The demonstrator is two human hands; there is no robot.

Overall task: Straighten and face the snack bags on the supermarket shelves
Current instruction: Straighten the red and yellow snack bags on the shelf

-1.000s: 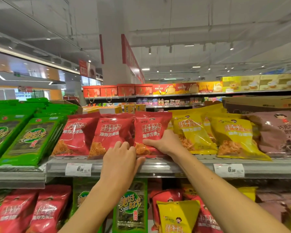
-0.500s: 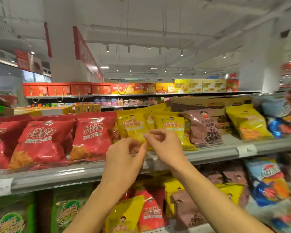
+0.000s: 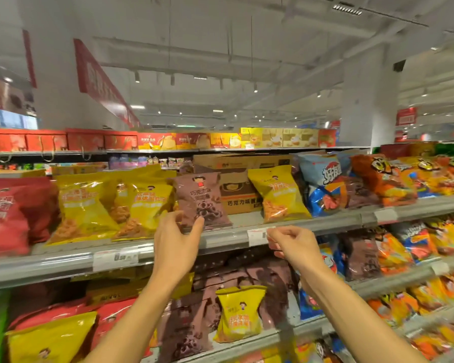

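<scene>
Brown and matte, the chocolate snack bag [image 3: 199, 199] stands upright near the middle of the frame on the upper shelf [image 3: 333, 221], printed with a small cartoon figure at its top and dark ring shapes lower down. The left hand [image 3: 174, 244] reaches up to its bottom left corner, thumb and fingers spread around the lower edge and touching it; whether they actually pinch the bag I cannot tell. The right hand [image 3: 292, 243] hovers to the right, in front of the shelf lip, its fingers loosely curled and holding nothing, just beside a white price tag [image 3: 257, 235].

Left of the brown bag lean two yellow snack bags [image 3: 84, 205], tilted and overlapping, with red bags [image 3: 8, 218] further left at the frame edge. Right of it a gap of bare shelf shows in front of a cardboard carton [image 3: 236, 195], then another yellow bag [image 3: 281, 195], then blue bags [image 3: 323, 184] and orange ones [image 3: 385, 179] toward the right edge.

Below, a lower shelf [image 3: 247, 341] holds more brown, yellow and red packs, one small yellow bag [image 3: 239, 313] upright at the front. Across the upper half runs a white ceiling with track lights, a white pillar [image 3: 367, 95] at right, and a red hanging banner [image 3: 102, 82] at upper left.
</scene>
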